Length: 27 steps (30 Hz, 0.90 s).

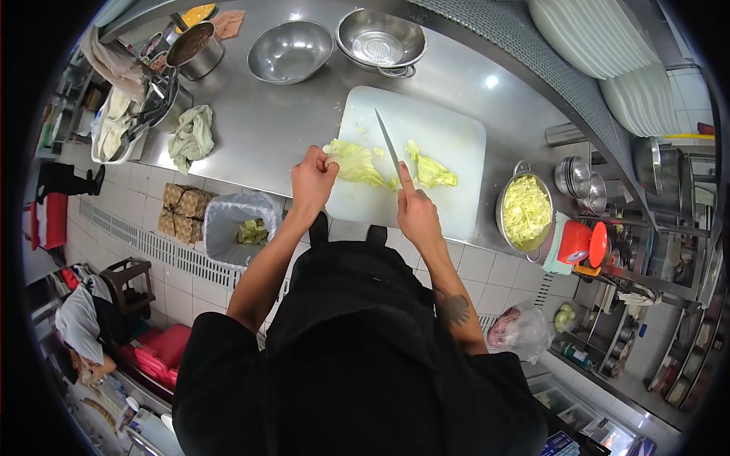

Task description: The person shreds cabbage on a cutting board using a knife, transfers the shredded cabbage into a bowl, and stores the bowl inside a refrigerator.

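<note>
My left hand (312,181) pinches the left edge of a pale green leaf (353,163) at the left side of a white cutting board (456,137). A knife (387,138) is in my right hand (417,211), index finger stretched along it, blade pointing away from me over the board. Just right of the blade lies another leaf piece (433,172), with small scraps near the knife. The knife's handle is mostly hidden by my right hand. A colander (525,209) of shredded leaves stands right of the board.
Behind the board are a steel bowl (290,52) and an empty colander (380,47). A cloth (192,138) and a pot (195,50) sit at left. Below the counter's left edge stands a lined bin (242,228). Another person (84,323) is at far lower left.
</note>
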{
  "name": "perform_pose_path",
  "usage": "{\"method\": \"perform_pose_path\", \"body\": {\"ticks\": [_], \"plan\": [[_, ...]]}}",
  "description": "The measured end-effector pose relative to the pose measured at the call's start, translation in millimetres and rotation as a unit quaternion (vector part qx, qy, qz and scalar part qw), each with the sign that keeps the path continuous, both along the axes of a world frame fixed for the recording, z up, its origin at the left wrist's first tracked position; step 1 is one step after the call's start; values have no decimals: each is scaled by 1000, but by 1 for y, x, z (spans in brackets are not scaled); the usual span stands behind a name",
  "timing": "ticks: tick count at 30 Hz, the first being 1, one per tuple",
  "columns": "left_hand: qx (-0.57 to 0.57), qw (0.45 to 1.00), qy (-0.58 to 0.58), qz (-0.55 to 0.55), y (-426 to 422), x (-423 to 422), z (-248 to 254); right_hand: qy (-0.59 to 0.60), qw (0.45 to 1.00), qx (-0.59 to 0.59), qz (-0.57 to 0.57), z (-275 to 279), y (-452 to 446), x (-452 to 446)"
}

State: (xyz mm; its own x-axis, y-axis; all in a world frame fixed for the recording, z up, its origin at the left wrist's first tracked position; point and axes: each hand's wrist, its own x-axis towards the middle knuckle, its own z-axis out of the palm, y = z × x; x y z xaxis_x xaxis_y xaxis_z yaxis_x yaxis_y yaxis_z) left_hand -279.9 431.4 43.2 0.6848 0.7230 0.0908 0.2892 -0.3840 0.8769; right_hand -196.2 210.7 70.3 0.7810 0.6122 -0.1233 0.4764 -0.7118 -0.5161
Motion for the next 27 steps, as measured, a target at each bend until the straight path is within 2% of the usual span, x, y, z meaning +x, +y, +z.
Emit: {"method": "perform_pose_path", "body": {"ticks": [2, 4, 8, 10, 11, 13, 14, 17, 20, 22, 23, 25, 27], "plan": [[5, 1000, 0, -4, -2, -2, 0, -15, 999, 27, 9, -1, -1, -7], [-6, 1000, 6, -1, -2, 1, 2, -30, 999, 1, 44, -10, -2, -12], [-21, 1000, -16, 11, 0, -1, -9, -8, 998, -45, 40, -3, -4, -23], [4, 1000, -9, -1, -1, -2, -9, -26, 999, 37, 4, 8, -1, -31], [4, 1000, -8, -4, -1, -2, -9, -26, 999, 37, 1, -4, -2, -33], [1, 1000, -9, 2, -4, 0, -8, -28, 998, -53, 25, -31, -6, -35], [0, 1000, -11, 1, -5, 1, -8, -30, 998, -53, 24, -35, -9, -34], [12, 999, -30, -1, -6, -7, -9, -3, 992, -116, 41, -22, -6, -38], [-11, 1000, 1, 3, -4, -4, -4, 2, 994, -106, 20, 3, 1, -30], [-4, 1000, 0, 0, -4, -4, -4, -4, 1000, -19, 3, 5, 3, -31], [-4, 1000, -1, -1, -4, -3, -5, -5, 1000, -19, 2, -4, 4, -32], [-5, 1000, 7, -1, -4, -3, -5, 44, 990, -133, 20, -32, 5, -35], [-5, 1000, -4, -6, -4, -4, -10, 46, 991, -121, 15, -46, 1, -36]]}}
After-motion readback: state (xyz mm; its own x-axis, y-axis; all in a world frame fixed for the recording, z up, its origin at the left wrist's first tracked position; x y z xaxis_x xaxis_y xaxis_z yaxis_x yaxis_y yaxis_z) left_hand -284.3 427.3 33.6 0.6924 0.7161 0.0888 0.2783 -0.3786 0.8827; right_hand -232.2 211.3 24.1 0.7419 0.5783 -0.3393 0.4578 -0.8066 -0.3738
